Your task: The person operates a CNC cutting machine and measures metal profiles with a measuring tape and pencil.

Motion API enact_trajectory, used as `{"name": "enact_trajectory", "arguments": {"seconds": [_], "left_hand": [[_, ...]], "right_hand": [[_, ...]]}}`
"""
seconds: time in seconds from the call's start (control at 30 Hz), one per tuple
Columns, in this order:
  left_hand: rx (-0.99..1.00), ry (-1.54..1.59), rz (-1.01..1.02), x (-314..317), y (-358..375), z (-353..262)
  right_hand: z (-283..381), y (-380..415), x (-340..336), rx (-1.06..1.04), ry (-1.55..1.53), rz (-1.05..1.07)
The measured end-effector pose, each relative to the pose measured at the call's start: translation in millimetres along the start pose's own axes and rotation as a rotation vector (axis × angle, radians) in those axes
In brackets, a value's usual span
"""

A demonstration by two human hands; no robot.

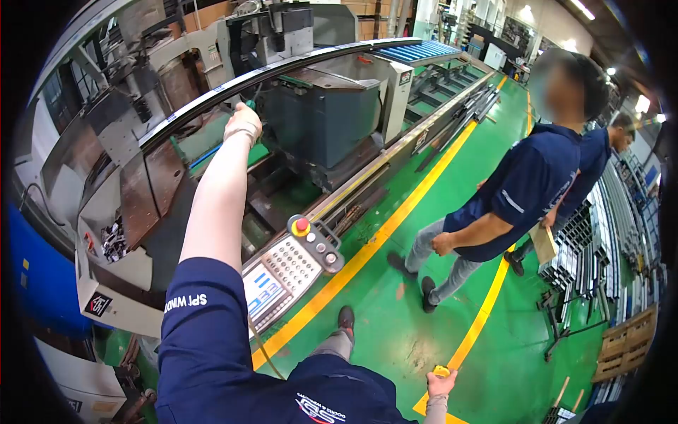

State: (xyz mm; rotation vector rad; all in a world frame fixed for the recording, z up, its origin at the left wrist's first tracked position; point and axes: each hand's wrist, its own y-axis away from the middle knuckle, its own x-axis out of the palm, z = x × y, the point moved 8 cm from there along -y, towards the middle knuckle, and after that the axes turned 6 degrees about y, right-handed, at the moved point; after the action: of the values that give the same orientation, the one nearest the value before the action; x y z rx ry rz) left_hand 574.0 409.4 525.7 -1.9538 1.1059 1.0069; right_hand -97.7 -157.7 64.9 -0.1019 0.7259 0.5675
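Note:
My left hand [242, 124] reaches far forward at the upper left, closed around a small green object [251, 104] that is mostly hidden by the fingers. Just beyond it runs a long curved-looking metal profile [282, 65] across the machine. Low at the right, my right hand [441, 385] is closed on a yellow tape measure [441, 371], held over the green floor. Between my arms stands a control panel [286, 272] with a red button, several grey keys and a screen.
Two people in navy shirts, one nearer [522, 177] and one behind [597, 155], stand at the right. Beyond them are stacked metal profiles [572, 247] and a wooden pallet [627, 346]. A roller conveyor [417, 51] extends behind the machine. Yellow lines [395, 222] mark the floor.

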Motion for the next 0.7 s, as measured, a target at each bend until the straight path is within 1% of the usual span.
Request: {"name": "enact_trajectory", "arguments": {"seconds": [0.03, 0.07, 0.1, 0.17, 0.2, 0.23, 0.27, 0.3, 0.33, 0.37, 0.4, 0.43, 0.5, 0.53, 0.57, 0.6, 0.63, 0.67, 0.7], "left_hand": [[-0.015, 0.068, -0.028, 8, -10, -17], [0.037, 0.034, -0.034, 20, -19, -43], [0.061, 0.055, -0.04, 37, -32, -63], [0.005, 0.128, -0.093, 56, -67, -88], [-0.033, 0.151, -0.096, 71, -95, -93], [-0.074, 0.172, -0.099, 89, -126, -93], [0.04, 0.002, -0.078, 114, -152, -110], [0.094, 0.047, -0.033, 122, -158, -133], [0.011, 0.1, -0.076, 125, -174, -144], [-0.074, 0.148, -0.113, 130, -188, -149], [-0.097, 0.185, -0.122, 134, -202, -151], [-0.084, 0.124, -0.108, 147, -218, -160], [0.03, 0.066, -0.018, 159, -209, -206], [-0.027, 0.111, -0.057, 173, -229, -206], [-0.022, 0.097, -0.043, 193, -241, -208], [-0.021, 0.089, -0.041, 207, -255, -209], [-0.025, 0.084, -0.042, 214, -265, -212], [0.027, 0.059, 0.006, 217, -253, -231], [0.041, 0.102, 0.005, 212, -239, -242]], "right_hand": [[11, -24, 13, -0.015, -0.028, -0.005], [66, -31, 13, -0.037, -0.058, -0.012], [69, -53, 25, -0.047, -0.036, -0.003], [91, -91, 52, -0.066, 0.006, 0.02], [104, -109, 58, -0.073, 0.089, 0.01], [109, -129, 65, -0.059, 0.02, 0.002], [109, -146, 72, -0.047, -0.052, -0.004], [101, -166, 84, -0.037, -0.13, -0.012], [114, -184, 88, -0.08, -0.052, -0.051], [117, -199, 96, -0.055, -0.043, -0.031], [119, -214, 100, -0.032, -0.033, -0.01], [128, -231, 103, -0.011, -0.024, 0.006], [154, -258, 110, 0.019, -0.006, 0.01], [172, -270, 113, 0.054, 0.023, 0.022], [181, -279, 112, 0.082, 0.062, 0.038], [193, -293, 117, 0.011, 0.11, 0.038], [207, -307, 120, -0.008, 0.091, 0.053], [223, -318, 120, -0.028, 0.078, 0.075], [234, -326, 126, -0.043, 0.056, 0.102]]}}
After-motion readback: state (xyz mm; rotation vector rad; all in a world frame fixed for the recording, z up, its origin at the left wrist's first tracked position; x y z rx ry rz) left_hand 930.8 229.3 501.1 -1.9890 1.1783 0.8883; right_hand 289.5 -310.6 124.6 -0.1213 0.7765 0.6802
